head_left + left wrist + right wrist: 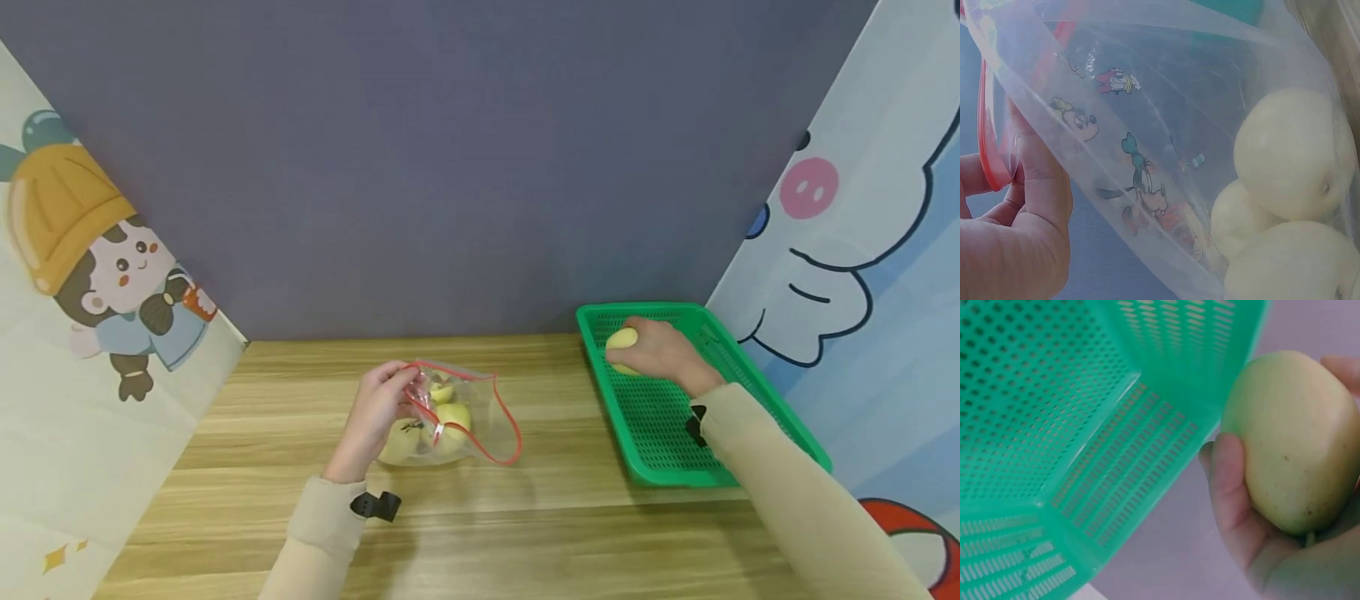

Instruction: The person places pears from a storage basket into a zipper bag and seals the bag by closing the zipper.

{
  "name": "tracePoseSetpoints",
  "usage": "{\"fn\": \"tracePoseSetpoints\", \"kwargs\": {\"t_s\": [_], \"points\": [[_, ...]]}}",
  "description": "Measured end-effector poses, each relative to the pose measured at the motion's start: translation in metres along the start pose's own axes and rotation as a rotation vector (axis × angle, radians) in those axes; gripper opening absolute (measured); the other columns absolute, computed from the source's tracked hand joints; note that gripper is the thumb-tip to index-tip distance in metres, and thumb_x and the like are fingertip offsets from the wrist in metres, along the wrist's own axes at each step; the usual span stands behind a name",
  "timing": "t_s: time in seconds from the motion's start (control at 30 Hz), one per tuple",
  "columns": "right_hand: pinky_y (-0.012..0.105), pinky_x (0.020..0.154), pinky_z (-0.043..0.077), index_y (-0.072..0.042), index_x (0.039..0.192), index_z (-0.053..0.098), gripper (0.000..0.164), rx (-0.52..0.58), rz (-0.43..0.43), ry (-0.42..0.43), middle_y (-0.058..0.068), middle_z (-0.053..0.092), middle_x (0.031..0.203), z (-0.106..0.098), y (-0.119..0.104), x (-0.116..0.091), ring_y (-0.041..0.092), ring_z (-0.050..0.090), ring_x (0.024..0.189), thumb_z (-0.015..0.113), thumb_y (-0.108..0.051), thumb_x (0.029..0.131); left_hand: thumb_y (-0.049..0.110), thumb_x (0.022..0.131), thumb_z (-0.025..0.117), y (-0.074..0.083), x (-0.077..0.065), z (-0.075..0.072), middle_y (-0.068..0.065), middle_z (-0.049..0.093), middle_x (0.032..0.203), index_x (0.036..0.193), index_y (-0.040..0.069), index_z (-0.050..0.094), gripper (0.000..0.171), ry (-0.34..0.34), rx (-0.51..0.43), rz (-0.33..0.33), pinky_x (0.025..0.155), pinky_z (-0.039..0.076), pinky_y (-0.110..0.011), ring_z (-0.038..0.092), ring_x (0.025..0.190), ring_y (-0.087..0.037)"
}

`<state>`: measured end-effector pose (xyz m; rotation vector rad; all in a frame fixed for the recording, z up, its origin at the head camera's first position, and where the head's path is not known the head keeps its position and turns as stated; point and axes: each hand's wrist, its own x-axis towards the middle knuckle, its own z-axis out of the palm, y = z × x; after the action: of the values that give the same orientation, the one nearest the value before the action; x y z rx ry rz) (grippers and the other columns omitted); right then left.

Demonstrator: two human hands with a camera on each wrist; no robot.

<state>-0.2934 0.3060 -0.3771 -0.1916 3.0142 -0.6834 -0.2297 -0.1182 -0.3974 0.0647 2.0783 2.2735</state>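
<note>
A clear zip bag (pixel 491 417) with a red zip edge and printed cartoon figures lies on the table, its mouth spread toward the right. My left hand (pixel 377 410) pinches the rim of that bag between thumb and fingers. Several pale yellow apples (pixel 1291 156) are inside, bunched at the bottom. Over the far left part of a green basket (pixel 652 429), my right hand (pixel 663 354) grips another yellow apple (pixel 1294 437). This apple has a short stem and small brown specks, and the fingers wrap round its sides.
The wood-grain table (pixel 247 500) meets a grey back panel (pixel 450 167). Side panels with cartoon prints stand at left (pixel 127 275) and right (pixel 862 208). The basket's slatted side walls rise around its perforated floor, close to the right panel.
</note>
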Motion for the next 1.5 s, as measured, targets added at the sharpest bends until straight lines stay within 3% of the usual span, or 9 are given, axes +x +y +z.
{"fn": "tracePoseSetpoints", "kwargs": {"t_s": [0.27,0.63,1.27,1.5], "points": [[0.034,0.06,0.044,-0.006,0.126,0.06,0.05,0.053,-0.016,0.006,0.009,0.061,0.092,-0.003,-0.017,-0.007,0.024,0.054,0.073,0.066,-0.038,0.087,0.011,0.105,0.053,-0.002,0.001,0.002,-0.008,0.061,0.075,0.097,-0.012,0.061,0.025,-0.002,-0.009,-0.004,0.053,0.058,-0.029,0.062,0.058,-0.016],[0.034,0.058,0.046,-0.004,0.127,0.061,0.051,0.108,-0.117,0.05,0.009,0.063,0.092,-0.004,-0.049,-0.022,0.023,0.055,0.072,0.069,-0.037,0.089,0.01,0.104,0.052,-0.003,0.002,0.001,-0.008,0.061,0.074,0.095,-0.01,0.06,0.023,0.008,-0.01,-0.003,0.054,0.059,-0.03,0.063,0.059,-0.017],[0.034,0.058,0.048,-0.006,0.132,0.06,0.056,0.144,-0.168,0.104,0.01,0.066,0.1,-0.006,-0.083,-0.045,0.022,0.057,0.074,0.074,-0.037,0.086,0.01,0.105,0.052,-0.001,0.002,0.003,-0.008,0.061,0.074,0.1,-0.014,0.059,0.026,-0.013,0.004,-0.002,0.055,0.059,-0.03,0.066,0.061,-0.019],[0.034,0.057,0.048,-0.013,0.121,0.064,0.044,0.165,-0.207,0.109,0.005,0.066,0.094,0.001,-0.094,-0.049,0.02,0.057,0.072,0.076,-0.034,0.084,0.01,0.104,0.053,-0.002,0.003,0.003,-0.009,0.061,0.076,0.098,-0.012,0.059,0.025,-0.016,-0.005,0.0,0.055,0.059,-0.031,0.065,0.062,-0.019]]}}
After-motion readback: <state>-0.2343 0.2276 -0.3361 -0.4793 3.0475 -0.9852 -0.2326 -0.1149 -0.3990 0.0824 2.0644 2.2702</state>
